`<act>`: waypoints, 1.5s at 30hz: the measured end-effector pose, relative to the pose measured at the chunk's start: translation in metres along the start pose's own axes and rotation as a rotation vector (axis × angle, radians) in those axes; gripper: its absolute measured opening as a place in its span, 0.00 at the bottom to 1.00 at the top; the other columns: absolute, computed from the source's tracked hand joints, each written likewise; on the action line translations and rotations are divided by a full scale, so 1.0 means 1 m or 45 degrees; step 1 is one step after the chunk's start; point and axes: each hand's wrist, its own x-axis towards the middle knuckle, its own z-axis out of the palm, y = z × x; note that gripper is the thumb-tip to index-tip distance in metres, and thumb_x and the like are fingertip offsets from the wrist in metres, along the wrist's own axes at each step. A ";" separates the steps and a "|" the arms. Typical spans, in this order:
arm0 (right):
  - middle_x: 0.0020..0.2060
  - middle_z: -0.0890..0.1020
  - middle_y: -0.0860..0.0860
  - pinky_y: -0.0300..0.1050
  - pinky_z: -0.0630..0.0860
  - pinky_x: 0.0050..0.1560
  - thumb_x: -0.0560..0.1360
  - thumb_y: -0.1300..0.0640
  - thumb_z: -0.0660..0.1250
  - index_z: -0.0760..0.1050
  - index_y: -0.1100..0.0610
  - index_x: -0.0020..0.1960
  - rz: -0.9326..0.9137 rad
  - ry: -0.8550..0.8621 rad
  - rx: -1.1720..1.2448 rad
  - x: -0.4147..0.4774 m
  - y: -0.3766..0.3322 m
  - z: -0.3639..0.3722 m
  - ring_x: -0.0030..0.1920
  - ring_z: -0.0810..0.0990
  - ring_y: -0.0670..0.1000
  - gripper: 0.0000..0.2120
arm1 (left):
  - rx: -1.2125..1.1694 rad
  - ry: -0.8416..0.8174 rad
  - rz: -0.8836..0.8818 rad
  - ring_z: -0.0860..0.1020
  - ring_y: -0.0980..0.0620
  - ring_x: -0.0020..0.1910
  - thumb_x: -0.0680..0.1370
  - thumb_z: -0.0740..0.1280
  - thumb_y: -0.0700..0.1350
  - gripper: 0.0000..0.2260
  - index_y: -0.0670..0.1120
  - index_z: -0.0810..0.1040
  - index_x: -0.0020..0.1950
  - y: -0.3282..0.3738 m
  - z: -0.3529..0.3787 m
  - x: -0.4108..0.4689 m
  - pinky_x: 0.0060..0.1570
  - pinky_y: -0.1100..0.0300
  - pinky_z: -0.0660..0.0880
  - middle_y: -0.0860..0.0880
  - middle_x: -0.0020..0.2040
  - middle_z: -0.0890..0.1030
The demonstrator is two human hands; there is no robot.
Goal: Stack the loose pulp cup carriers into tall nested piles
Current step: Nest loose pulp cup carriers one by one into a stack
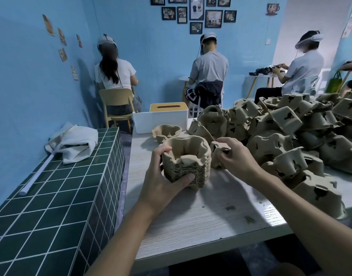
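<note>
A nested pile of brown pulp cup carriers (188, 164) stands on the white table (201, 220), openings up. My left hand (165, 176) grips its near left side, thumb across the front layers. My right hand (234, 156) pinches a single loose carrier (216, 154) just right of the pile, touching its side. A big heap of loose carriers (302, 136) covers the right half of the table. One upturned carrier (167, 132) lies alone behind the pile.
A white tissue box with a tan lid (163, 116) sits at the table's far edge. A green-tiled counter (57, 196) runs along the left, with a folded white bag (73, 142) on it. Three seated people work beyond the table.
</note>
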 end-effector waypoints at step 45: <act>0.47 0.76 0.52 0.47 0.79 0.51 0.70 0.43 0.74 0.68 0.41 0.58 -0.160 0.317 0.640 -0.010 -0.033 -0.019 0.47 0.79 0.47 0.22 | -0.032 0.041 0.000 0.79 0.56 0.58 0.65 0.80 0.52 0.32 0.61 0.67 0.63 -0.003 -0.003 0.004 0.54 0.47 0.81 0.66 0.58 0.77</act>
